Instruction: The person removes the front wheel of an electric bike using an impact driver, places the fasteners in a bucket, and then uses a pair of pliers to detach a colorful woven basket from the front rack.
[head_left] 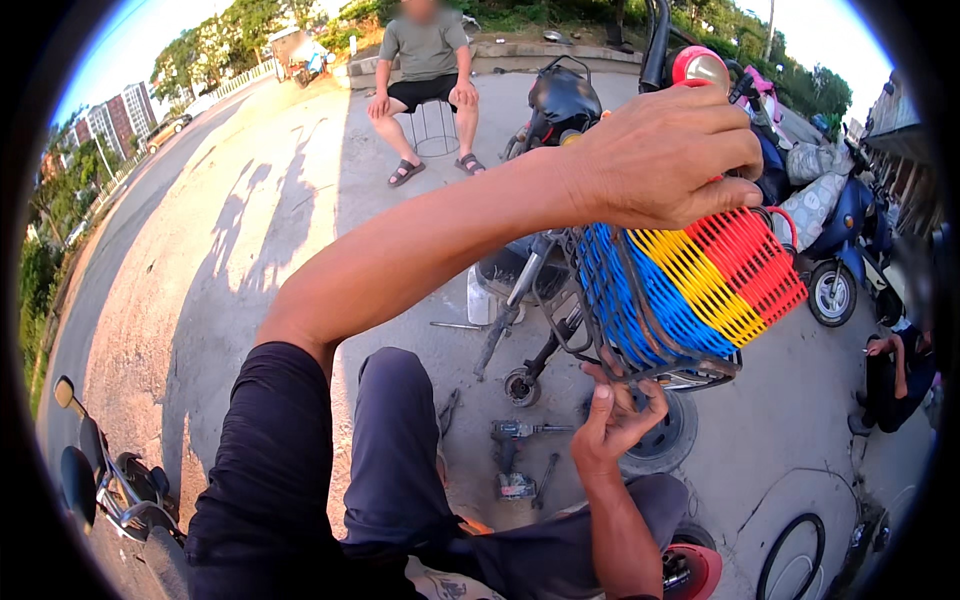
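Note:
A woven basket (690,285) with blue, yellow and red bands sits tilted on a dark metal wire frame (625,372), at the front of a two-wheeler. My left hand (670,160) reaches across over the basket's top, its fingers curled and the thumb against the red rim; its fingertips are partly hidden. Below the basket, my right hand (620,425) is raised with bent fingers at the frame's lower bars. Some of its fingertips go behind the bars, and what they pinch is too small to tell.
On the ground lie a power drill (512,455), a wrench (546,480) and pliers (448,410). A wheel (660,435) is below the basket, a black tyre (792,555) at lower right. A seated person (425,60) faces me; parked scooters (835,235) line the right.

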